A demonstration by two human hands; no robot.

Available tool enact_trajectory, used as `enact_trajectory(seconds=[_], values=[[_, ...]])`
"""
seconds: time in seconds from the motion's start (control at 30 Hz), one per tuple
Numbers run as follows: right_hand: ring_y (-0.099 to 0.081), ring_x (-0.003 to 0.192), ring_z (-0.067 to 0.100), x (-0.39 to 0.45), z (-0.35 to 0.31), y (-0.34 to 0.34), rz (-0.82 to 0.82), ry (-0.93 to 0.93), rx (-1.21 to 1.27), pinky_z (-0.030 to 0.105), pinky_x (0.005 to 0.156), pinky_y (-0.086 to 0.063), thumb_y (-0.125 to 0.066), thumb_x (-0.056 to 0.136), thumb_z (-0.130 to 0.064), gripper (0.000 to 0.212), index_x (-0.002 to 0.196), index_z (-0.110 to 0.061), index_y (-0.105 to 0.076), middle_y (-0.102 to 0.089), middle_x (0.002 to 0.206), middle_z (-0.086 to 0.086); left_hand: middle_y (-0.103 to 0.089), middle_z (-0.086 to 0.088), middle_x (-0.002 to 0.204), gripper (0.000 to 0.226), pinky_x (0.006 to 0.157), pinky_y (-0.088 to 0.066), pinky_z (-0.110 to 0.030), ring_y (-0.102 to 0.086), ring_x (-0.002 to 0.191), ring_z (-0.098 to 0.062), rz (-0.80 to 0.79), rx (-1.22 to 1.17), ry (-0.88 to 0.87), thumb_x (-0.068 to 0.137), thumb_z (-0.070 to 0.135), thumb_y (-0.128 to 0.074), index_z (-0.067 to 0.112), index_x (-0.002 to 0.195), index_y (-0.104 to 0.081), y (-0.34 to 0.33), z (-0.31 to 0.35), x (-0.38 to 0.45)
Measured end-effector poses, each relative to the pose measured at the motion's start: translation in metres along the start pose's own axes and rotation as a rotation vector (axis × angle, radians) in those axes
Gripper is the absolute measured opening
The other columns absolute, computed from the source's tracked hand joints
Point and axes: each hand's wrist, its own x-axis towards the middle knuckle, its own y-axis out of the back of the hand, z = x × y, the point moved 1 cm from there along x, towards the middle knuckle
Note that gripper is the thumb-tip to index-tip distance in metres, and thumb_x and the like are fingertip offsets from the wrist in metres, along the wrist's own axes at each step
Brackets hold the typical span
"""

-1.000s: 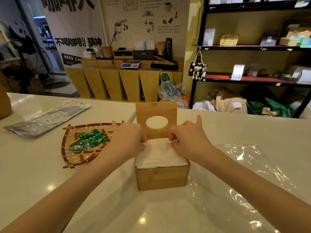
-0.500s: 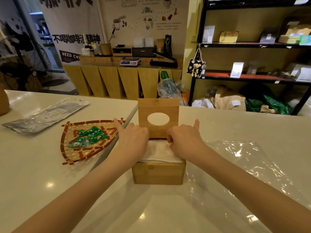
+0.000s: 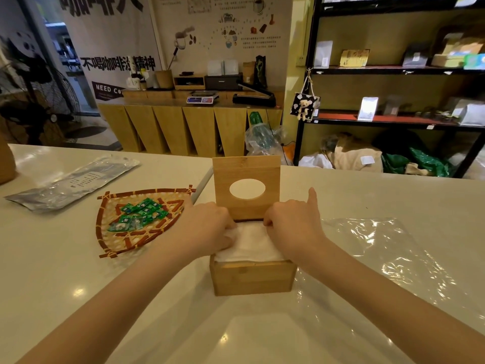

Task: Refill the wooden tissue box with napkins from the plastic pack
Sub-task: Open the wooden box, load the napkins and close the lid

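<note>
The wooden tissue box (image 3: 252, 278) stands dead ahead at 12 o'clock, on the table (image 3: 65, 258), between my forearms. The napkins (image 3: 249, 243) fill it to the rim. My left hand (image 3: 207, 229) and right hand (image 3: 292, 224), equally near, press the stack's far corners with curled fingers; whether they pinch it I cannot tell. Beyond stands the lid (image 3: 246, 187), upright, its oval hole facing me. The empty plastic pack (image 3: 393, 258) lies at 2 o'clock.
</note>
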Motion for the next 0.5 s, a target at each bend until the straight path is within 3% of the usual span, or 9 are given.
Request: enact_trajectory(seconds=[0.13, 0.2, 0.27, 0.33, 0.5], values=[[-0.054, 0.098, 0.022, -0.004, 0.000, 0.004, 0.002, 0.047, -0.054, 0.056, 0.113, -0.005, -0.052, 0.088, -0.011, 0.016, 0.082, -0.020, -0.064, -0.064, 0.081, -0.002, -0.052, 0.009, 0.079, 0.013, 0.110, -0.009, -0.066, -0.051, 0.110, -0.019, -0.014, 0.026, 0.023, 0.087, 0.032, -0.052, 0.028, 0.076, -0.057, 0.000, 0.004, 0.000], [-0.048, 0.104, 0.024, -0.004, -0.002, 0.007, 0.004, 0.084, -0.080, 0.058, 0.113, -0.007, -0.053, 0.087, -0.011, 0.016, 0.077, -0.023, -0.058, -0.063, 0.084, 0.000, -0.062, 0.005, 0.096, 0.018, 0.109, -0.005, -0.067, -0.050, 0.116, -0.021, -0.022, 0.126, 0.062, 0.088, 0.033, -0.051, 0.028, 0.100, -0.063, -0.001, 0.011, 0.002], [-0.045, 0.108, 0.025, -0.004, -0.004, 0.008, 0.003, 0.118, -0.092, 0.056, 0.111, -0.013, -0.054, 0.086, -0.011, 0.014, 0.083, -0.022, -0.061, -0.064, 0.093, 0.001, -0.065, -0.001, 0.104, 0.022, 0.109, -0.003, -0.068, -0.051, 0.116, -0.023, 0.004, 0.241, 0.085, 0.089, 0.031, -0.049, 0.023, 0.105, -0.063, -0.001, 0.021, 0.004], [-0.044, 0.110, 0.025, -0.003, -0.004, 0.007, -0.003, 0.147, -0.099, 0.052, 0.108, -0.019, -0.056, 0.085, -0.011, 0.013, 0.089, -0.020, -0.064, -0.064, 0.098, 0.001, -0.066, -0.003, 0.101, 0.018, 0.109, -0.001, -0.068, -0.052, 0.114, -0.025, 0.055, 0.297, 0.090, 0.090, 0.029, -0.049, 0.019, 0.097, -0.062, -0.002, 0.029, 0.003], [-0.046, 0.105, 0.022, 0.000, 0.005, 0.010, -0.019, 0.133, 0.002, 0.040, 0.094, -0.029, -0.054, 0.086, -0.012, 0.022, 0.096, -0.024, -0.068, -0.067, 0.098, 0.000, -0.066, -0.002, 0.105, 0.023, 0.110, -0.002, -0.065, -0.056, 0.111, -0.024, 0.103, 0.243, 0.115, 0.088, 0.030, -0.055, 0.021, 0.108, -0.061, -0.005, 0.022, 0.006]])
